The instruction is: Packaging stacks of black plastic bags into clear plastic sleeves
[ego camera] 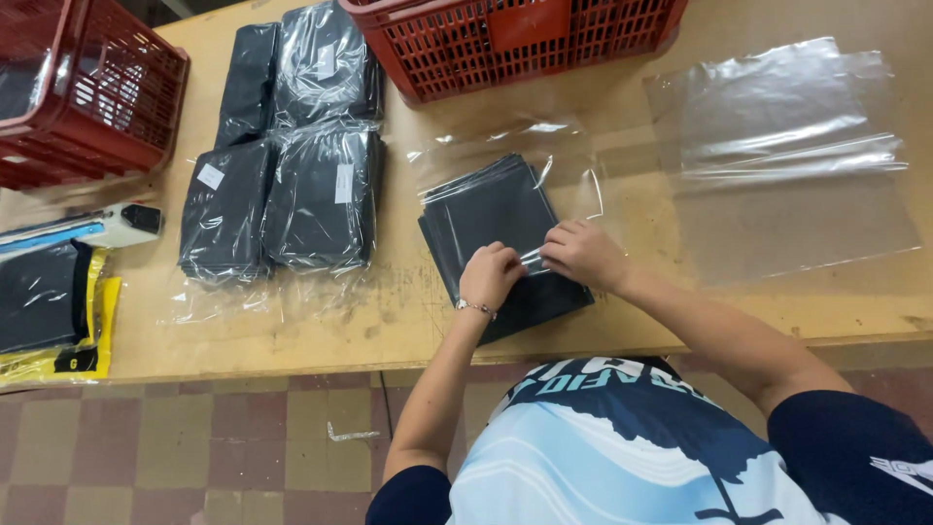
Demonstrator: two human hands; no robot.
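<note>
A stack of folded black cloth [486, 219] lies on the wooden table [389, 311], partly inside a clear plastic bag [505, 156]. My left hand [489, 276] and my right hand [583, 253] meet at the bag's near edge, both pinching the clear film over the cloth. A thin bracelet sits on my left wrist.
Several bagged black cloth packs [282, 194] lie to the left. A pile of flat clear bags [777, 126] lies at the right. A red basket [515, 39] stands at the back, another red basket [78, 87] at the far left. A white tool [121, 226] and yellow-edged packets [53, 311] lie at the left edge.
</note>
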